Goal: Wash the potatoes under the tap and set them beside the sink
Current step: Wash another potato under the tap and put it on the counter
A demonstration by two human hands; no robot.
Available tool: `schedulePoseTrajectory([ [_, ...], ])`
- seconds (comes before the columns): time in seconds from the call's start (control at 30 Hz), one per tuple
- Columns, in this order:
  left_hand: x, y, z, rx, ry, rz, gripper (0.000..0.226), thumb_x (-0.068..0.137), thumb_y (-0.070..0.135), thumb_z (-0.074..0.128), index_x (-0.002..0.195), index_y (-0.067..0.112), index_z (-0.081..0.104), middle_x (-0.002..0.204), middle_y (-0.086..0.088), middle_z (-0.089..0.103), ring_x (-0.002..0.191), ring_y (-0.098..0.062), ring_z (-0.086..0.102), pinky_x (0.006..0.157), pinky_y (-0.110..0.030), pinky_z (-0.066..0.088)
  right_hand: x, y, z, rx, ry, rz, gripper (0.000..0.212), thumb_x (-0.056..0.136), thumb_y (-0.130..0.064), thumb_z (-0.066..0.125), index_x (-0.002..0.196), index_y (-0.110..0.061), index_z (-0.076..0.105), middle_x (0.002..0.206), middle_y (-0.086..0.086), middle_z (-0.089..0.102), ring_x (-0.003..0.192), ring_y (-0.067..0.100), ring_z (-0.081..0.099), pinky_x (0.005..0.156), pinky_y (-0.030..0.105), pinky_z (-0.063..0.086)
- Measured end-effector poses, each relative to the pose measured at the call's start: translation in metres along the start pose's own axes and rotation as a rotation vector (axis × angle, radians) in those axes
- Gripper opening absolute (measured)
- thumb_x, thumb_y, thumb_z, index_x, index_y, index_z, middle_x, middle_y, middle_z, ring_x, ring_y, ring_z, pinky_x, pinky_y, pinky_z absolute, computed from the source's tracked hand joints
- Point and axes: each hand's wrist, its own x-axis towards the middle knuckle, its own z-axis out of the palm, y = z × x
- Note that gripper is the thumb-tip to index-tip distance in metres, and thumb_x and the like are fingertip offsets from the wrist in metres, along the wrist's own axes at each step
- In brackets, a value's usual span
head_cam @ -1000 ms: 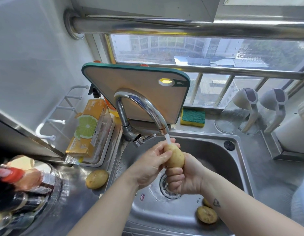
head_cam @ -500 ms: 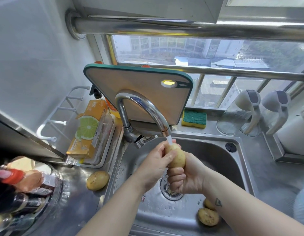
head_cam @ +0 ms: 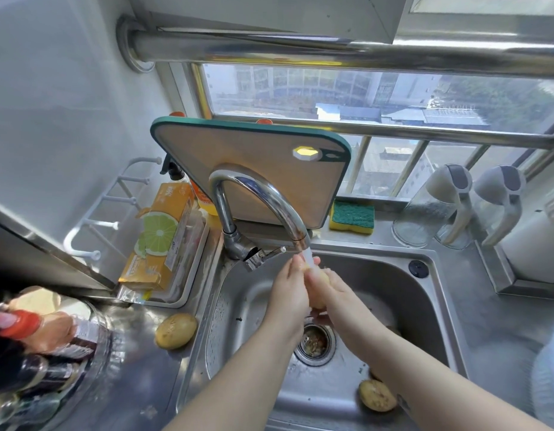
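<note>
Both hands hold one yellow potato point(head_cam: 316, 286) under the running tap point(head_cam: 271, 202), over the steel sink point(head_cam: 390, 269). My left hand point(head_cam: 289, 293) presses on its left side and my right hand point(head_cam: 344, 297) wraps its right side, so most of the potato is hidden between the palms. A washed potato point(head_cam: 175, 331) lies on the steel counter left of the sink. Another potato point(head_cam: 377, 399) lies in the basin at the front right, beside my right forearm, with one more partly hidden behind it.
A cutting board point(head_cam: 251, 169) leans behind the tap. An orange carton point(head_cam: 159, 241) sits in a tray at the left, bottles point(head_cam: 36, 343) crowd the front left. A sponge point(head_cam: 352, 217) and two jugs point(head_cam: 440, 206) stand at the back right. The drain strainer point(head_cam: 314, 343) holds scraps.
The hands have closed flatter around the potato, palms facing each other, so less of it shows. They have shifted slightly nearer the spout.
</note>
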Motion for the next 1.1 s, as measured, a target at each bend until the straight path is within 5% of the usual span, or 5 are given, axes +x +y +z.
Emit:
schedulePoseTrajectory([
  [0.33, -0.006, -0.003, -0.016, -0.006, -0.287, 0.058, 0.029, 0.098, 0.010, 0.044, 0.124, 0.022, 0.049, 0.099, -0.003, 0.063, 0.057, -0.012, 0.054, 0.048, -0.020, 0.047, -0.002, -0.011, -0.008, 0.305, -0.112, 0.297, 0.072, 0.090, -0.068, 0.029, 0.049, -0.018, 0.061, 0.045, 0.003, 0.034, 0.038, 0.012, 0.025, 0.041, 0.020, 0.018],
  [0.5, -0.006, -0.004, -0.002, -0.205, -0.015, -0.020, 0.020, 0.098, 0.023, 0.045, 0.087, 0.015, 0.059, 0.072, -0.006, 0.062, 0.050, -0.016, 0.060, 0.037, -0.020, 0.040, -0.002, -0.005, -0.002, 0.115, -0.072, 0.210, 0.060, 0.090, -0.066, 0.029, 0.067, -0.015, 0.050, 0.043, 0.002, 0.036, 0.038, 0.012, 0.027, 0.043, 0.023, 0.019],
  [0.73, 0.001, 0.004, -0.009, -0.244, 0.061, -0.192, 0.037, 0.099, 0.037, 0.042, 0.108, 0.011, 0.067, 0.077, -0.011, 0.068, 0.041, -0.019, 0.052, 0.034, -0.016, 0.033, -0.001, -0.005, 0.001, 0.232, -0.137, 0.217, 0.055, 0.089, -0.065, 0.037, 0.086, -0.015, 0.062, 0.056, 0.005, 0.051, 0.048, 0.013, 0.040, 0.050, 0.023, 0.033],
  [0.97, -0.008, -0.002, -0.031, -0.166, -0.071, -0.098, 0.026, 0.101, 0.027, 0.040, 0.116, 0.025, 0.061, 0.096, -0.001, 0.070, 0.085, -0.015, 0.062, 0.068, -0.033, 0.050, 0.002, -0.014, -0.009, 0.459, -0.165, 0.150, 0.042, 0.083, -0.018, 0.066, 0.121, -0.007, 0.053, 0.103, 0.017, 0.067, 0.084, 0.024, 0.068, 0.068, 0.030, 0.056],
  [1.1, -0.012, -0.004, -0.034, -0.102, -0.096, -0.076, 0.024, 0.101, 0.019, 0.040, 0.107, 0.023, 0.062, 0.098, -0.002, 0.070, 0.089, -0.016, 0.062, 0.078, -0.039, 0.050, -0.002, -0.013, -0.018, 0.058, -0.065, -0.060, 0.064, 0.075, -0.010, 0.076, 0.131, -0.020, 0.047, 0.113, 0.008, 0.063, 0.091, 0.021, 0.068, 0.081, 0.035, 0.056],
])
